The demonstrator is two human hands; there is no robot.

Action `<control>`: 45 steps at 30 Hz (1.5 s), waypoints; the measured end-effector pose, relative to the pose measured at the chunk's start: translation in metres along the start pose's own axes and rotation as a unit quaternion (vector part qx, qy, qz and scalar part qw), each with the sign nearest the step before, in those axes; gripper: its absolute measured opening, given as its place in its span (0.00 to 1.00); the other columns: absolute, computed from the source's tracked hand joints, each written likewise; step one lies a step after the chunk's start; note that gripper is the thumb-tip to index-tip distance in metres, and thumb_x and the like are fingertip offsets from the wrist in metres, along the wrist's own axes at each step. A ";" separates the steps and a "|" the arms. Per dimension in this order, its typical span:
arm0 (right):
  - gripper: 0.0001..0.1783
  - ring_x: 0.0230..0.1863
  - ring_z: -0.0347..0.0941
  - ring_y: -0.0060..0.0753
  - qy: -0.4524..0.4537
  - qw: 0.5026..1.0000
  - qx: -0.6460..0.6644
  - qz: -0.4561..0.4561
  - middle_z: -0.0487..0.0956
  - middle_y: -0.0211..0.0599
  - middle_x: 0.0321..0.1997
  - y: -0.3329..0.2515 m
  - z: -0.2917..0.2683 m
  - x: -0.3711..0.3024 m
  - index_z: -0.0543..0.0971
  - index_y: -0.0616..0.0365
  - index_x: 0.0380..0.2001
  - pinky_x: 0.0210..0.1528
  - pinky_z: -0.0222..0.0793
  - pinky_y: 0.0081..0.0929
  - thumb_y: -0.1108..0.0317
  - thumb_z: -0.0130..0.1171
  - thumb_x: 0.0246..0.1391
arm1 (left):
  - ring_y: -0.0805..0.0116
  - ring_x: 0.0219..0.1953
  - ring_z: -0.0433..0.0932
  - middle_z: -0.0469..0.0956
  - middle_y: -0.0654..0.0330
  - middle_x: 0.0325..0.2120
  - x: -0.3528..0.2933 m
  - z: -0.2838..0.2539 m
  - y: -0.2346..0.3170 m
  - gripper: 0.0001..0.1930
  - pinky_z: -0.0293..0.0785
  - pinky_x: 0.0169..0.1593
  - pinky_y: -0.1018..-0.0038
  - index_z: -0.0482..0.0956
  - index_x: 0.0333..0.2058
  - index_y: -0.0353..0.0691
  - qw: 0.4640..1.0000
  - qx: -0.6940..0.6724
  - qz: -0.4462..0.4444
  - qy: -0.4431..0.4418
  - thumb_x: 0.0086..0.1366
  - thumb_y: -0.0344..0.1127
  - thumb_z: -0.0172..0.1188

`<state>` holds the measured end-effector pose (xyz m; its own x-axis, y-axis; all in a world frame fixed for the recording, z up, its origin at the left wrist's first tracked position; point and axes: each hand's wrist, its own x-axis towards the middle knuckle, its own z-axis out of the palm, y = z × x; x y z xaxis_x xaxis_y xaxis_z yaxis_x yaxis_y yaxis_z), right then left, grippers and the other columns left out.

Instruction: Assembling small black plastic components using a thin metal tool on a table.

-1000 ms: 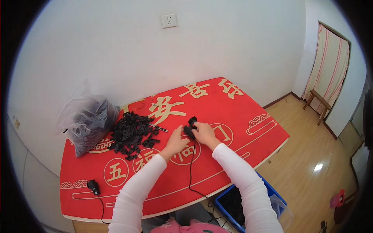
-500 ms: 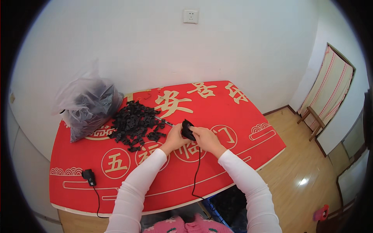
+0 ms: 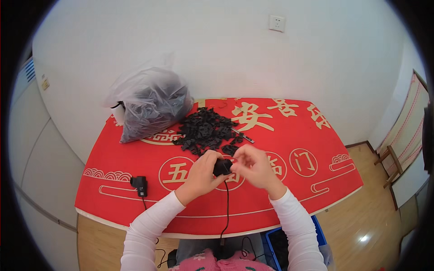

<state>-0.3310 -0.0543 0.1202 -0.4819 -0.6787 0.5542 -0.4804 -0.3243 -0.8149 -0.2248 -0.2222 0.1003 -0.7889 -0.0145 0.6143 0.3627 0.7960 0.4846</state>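
Note:
My left hand (image 3: 201,174) is closed around a black corded piece that looks like a power adapter (image 3: 222,167), held above the red tablecloth. From its lower end a thin black cord (image 3: 227,203) runs down over the table's front edge. At the piece's right side my right hand (image 3: 255,166) has its thumb and fingertips drawn together; anything small between them is hidden. Just beyond the hands spreads a heap of small black plastic parts (image 3: 205,131), with a slim metal tool (image 3: 243,135) at its right edge.
A translucent bag of dark parts (image 3: 156,106) stands at the back left, a white container (image 3: 118,114) beside it. Another black adapter (image 3: 139,185) lies at the table's left on its cord. A blue crate (image 3: 318,228) sits under the front edge. The wall is behind.
The view has swung left, so the table appears further right. The black adapter has been turned in my left hand, and my right hand has shifted from gripping its side to pinching at its right end.

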 end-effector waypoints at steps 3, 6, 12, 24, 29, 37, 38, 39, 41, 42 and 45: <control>0.05 0.22 0.72 0.16 0.009 0.989 -0.142 -0.040 0.75 0.31 0.23 0.001 0.033 -0.004 0.74 0.65 0.34 0.22 0.67 0.15 0.75 0.56 0.54 | 0.52 0.37 0.71 0.68 0.54 0.33 -0.008 -0.001 -0.014 0.24 0.69 0.39 0.66 0.68 0.38 0.38 0.997 0.045 0.032 0.060 0.42 0.30 0.70; 0.05 0.22 0.73 0.17 0.020 0.993 -0.111 -0.026 0.75 0.32 0.22 0.021 0.037 -0.010 0.74 0.66 0.32 0.22 0.67 0.16 0.75 0.57 0.53 | 0.53 0.38 0.71 0.68 0.54 0.33 -0.012 0.005 -0.014 0.23 0.69 0.39 0.66 0.68 0.35 0.39 0.986 0.105 0.061 0.112 0.40 0.30 0.70; 0.04 0.22 0.74 0.20 0.066 0.967 -0.235 -0.078 0.75 0.34 0.23 0.030 0.040 -0.023 0.75 0.67 0.30 0.24 0.69 0.18 0.76 0.58 0.51 | 0.57 0.37 0.69 0.69 0.57 0.31 -0.028 0.008 -0.005 0.22 0.66 0.39 0.65 0.71 0.34 0.38 0.988 0.090 0.061 0.106 0.39 0.34 0.71; 0.04 0.21 0.73 0.31 -0.130 0.989 0.018 0.072 0.75 0.36 0.19 0.042 0.049 -0.037 0.77 0.65 0.29 0.26 0.68 0.21 0.75 0.59 0.50 | 0.61 0.35 0.69 0.70 0.62 0.29 -0.078 -0.004 -0.019 0.10 0.66 0.37 0.69 0.78 0.25 0.39 0.997 -0.046 -0.033 -0.055 0.43 0.30 0.71; 0.13 0.26 0.72 0.31 -0.217 0.973 -0.056 -0.046 0.74 0.34 0.26 0.045 0.047 -0.036 0.77 0.60 0.32 0.29 0.69 0.23 0.70 0.68 0.43 | 0.62 0.35 0.69 0.71 0.62 0.30 -0.087 -0.001 -0.031 0.10 0.67 0.39 0.70 0.78 0.26 0.38 0.990 -0.107 0.034 -0.082 0.44 0.28 0.70; 0.23 0.30 0.69 0.33 -0.189 0.972 -0.133 -0.046 0.69 0.34 0.33 0.038 0.050 -0.038 0.75 0.58 0.32 0.30 0.68 0.24 0.64 0.75 0.33 | 0.58 0.33 0.77 0.77 0.56 0.34 -0.094 0.003 -0.030 0.10 0.72 0.34 0.71 0.78 0.30 0.36 0.957 -0.246 -0.090 -0.125 0.47 0.25 0.67; 0.22 0.29 0.69 0.33 -0.189 0.972 -0.132 -0.043 0.69 0.34 0.31 0.036 0.050 -0.037 0.74 0.58 0.31 0.29 0.67 0.25 0.64 0.74 0.33 | 0.57 0.32 0.77 0.77 0.54 0.34 -0.093 0.002 -0.029 0.10 0.73 0.34 0.71 0.78 0.31 0.35 0.959 -0.240 -0.082 -0.126 0.47 0.25 0.67; 0.20 0.28 0.68 0.34 -0.188 0.973 -0.131 -0.040 0.69 0.35 0.30 0.034 0.051 -0.037 0.74 0.58 0.29 0.29 0.67 0.25 0.64 0.74 0.34 | 0.56 0.32 0.78 0.78 0.53 0.34 -0.092 0.001 -0.028 0.10 0.73 0.34 0.71 0.78 0.31 0.35 0.961 -0.233 -0.074 -0.126 0.48 0.25 0.67; 0.19 0.27 0.68 0.34 -0.185 0.971 -0.142 -0.045 0.69 0.35 0.28 0.038 0.054 -0.038 0.73 0.58 0.28 0.27 0.66 0.25 0.65 0.73 0.35 | 0.55 0.32 0.78 0.78 0.52 0.33 -0.090 -0.001 -0.024 0.10 0.74 0.33 0.71 0.78 0.32 0.35 0.964 -0.226 -0.067 -0.126 0.48 0.26 0.66; 0.19 0.26 0.68 0.35 -0.180 0.970 -0.155 -0.050 0.69 0.36 0.27 0.040 0.054 -0.039 0.72 0.58 0.27 0.26 0.66 0.26 0.65 0.72 0.36 | 0.55 0.32 0.78 0.78 0.52 0.33 -0.089 -0.003 -0.022 0.10 0.74 0.33 0.71 0.78 0.32 0.34 0.965 -0.217 -0.065 -0.133 0.48 0.26 0.66; 0.17 0.24 0.67 0.36 -0.177 0.963 -0.191 -0.067 0.68 0.36 0.24 0.038 0.054 -0.040 0.71 0.58 0.26 0.24 0.65 0.27 0.65 0.70 0.38 | 0.55 0.31 0.78 0.77 0.53 0.32 -0.089 -0.003 -0.018 0.10 0.74 0.32 0.70 0.77 0.32 0.34 0.967 -0.198 -0.061 -0.147 0.49 0.26 0.66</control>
<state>-0.2902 -0.0755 0.0578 -0.1500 -0.8515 0.5024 -0.7876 -0.2043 -0.5813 -0.1599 -0.2373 0.0386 -0.9233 0.1253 0.3630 0.3743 0.5047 0.7780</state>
